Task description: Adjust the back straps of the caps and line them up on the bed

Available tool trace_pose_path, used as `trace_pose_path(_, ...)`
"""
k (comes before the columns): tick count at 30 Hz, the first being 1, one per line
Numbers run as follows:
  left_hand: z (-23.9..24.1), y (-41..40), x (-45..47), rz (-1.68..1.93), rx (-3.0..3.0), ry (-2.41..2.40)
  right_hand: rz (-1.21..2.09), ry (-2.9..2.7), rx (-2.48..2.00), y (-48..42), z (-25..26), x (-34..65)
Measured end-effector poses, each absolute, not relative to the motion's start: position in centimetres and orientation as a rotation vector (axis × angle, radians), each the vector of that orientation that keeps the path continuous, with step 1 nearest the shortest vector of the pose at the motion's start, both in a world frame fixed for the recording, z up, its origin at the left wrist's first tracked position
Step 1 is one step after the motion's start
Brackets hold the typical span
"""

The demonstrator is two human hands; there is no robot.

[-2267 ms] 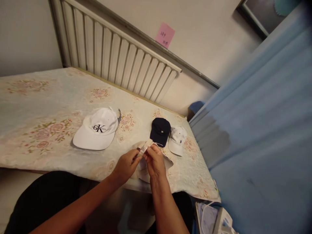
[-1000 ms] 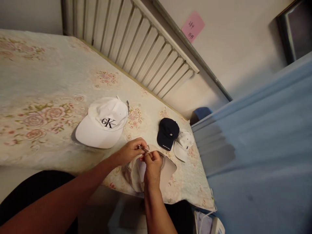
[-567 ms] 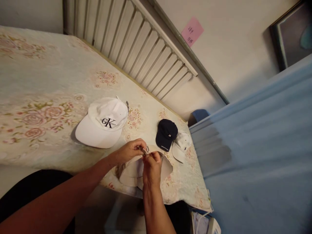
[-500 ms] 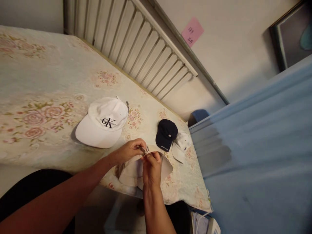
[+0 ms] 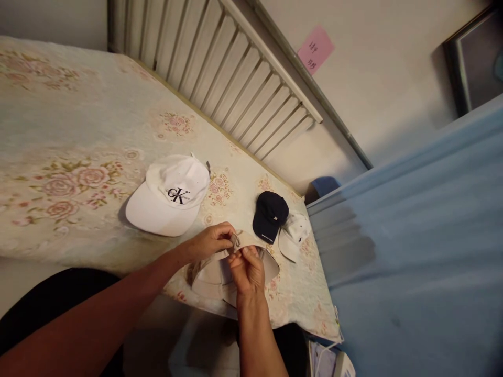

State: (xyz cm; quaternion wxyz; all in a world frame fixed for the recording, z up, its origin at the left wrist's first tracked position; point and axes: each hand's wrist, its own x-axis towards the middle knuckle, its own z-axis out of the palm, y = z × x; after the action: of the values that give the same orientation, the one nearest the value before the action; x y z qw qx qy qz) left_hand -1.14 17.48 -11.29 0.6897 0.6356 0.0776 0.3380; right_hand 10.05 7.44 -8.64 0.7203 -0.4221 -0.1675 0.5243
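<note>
A beige cap (image 5: 212, 274) lies upside down at the near edge of the flowered bed cover (image 5: 78, 157). My left hand (image 5: 210, 240) pinches its back strap and small metal buckle (image 5: 236, 241) from the left. My right hand (image 5: 247, 268) pinches the same strap from below and the right. Both hands are closed on the strap, fingertips almost touching.
A white cap with a black logo (image 5: 170, 194) rests to the left. A navy cap (image 5: 270, 214) and a small white cap (image 5: 294, 234) lie to the right. A slatted radiator (image 5: 220, 68) lines the wall behind; a blue cloth (image 5: 424, 251) hangs on the right.
The beige cap came down from mid-air onto the bed edge. Both hands stayed pinched on its strap, and the strap end has drawn closer to the buckle.
</note>
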Motion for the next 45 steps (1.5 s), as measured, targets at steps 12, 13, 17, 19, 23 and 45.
trace_pose_path(12,-10.9,17.5,-1.3,0.758,1.468,0.25,1.154,-0.551,-0.978,7.4,-8.7,10.1)
trace_pose_path(13,-10.9,17.4,-1.3,0.749,1.465,0.248,1.149,-0.548,-0.989,7.4,-8.8,10.1)
trace_pose_path(17,-10.8,17.2,-1.2,0.722,1.449,0.223,1.13,-0.513,-0.986,7.5,-8.9,10.3)
trace_pose_path(19,-10.7,17.1,-1.2,0.704,1.434,0.206,1.143,-0.501,-0.969,7.6,-8.9,10.3)
trace_pose_path(23,-10.4,16.9,-1.2,0.664,1.38,0.19,1.149,-0.475,-0.963,7.7,-9.0,10.4)
trace_pose_path(45,-11.1,16.8,-1.0,0.753,1.429,0.242,1.126,-0.518,-1.063,7.1,-9.2,9.5)
